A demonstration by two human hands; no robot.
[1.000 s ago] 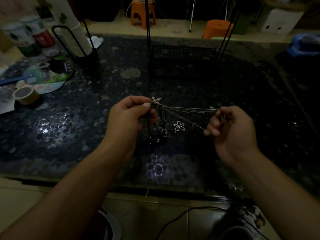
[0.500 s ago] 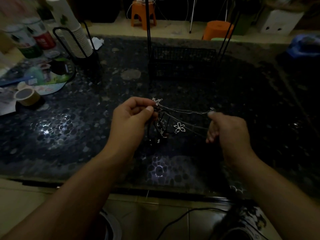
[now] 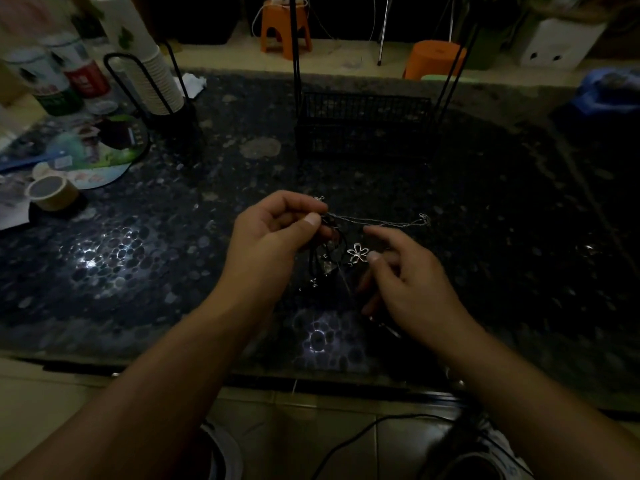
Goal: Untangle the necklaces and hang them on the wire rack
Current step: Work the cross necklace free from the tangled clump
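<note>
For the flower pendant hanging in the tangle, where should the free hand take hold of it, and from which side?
Probably pinch the flower pendant by its open wire petals, coming from the right, where the right hand already has a fingertip beside it. The left hand pinches the bunched necklaces on the other side, and the pendant faces the camera flat.

The wire rack (image 3: 363, 128) loses its upright rods past the top edge. The tangled necklaces (image 3: 332, 258) merge with the dark tabletop (image 3: 485, 237) (how many cords, I cannot tell). The right hand (image 3: 412, 289) is motion-blurred, its lower fingers hidden; whether it touches the flower pendant (image 3: 357, 253) is unclear.
</note>
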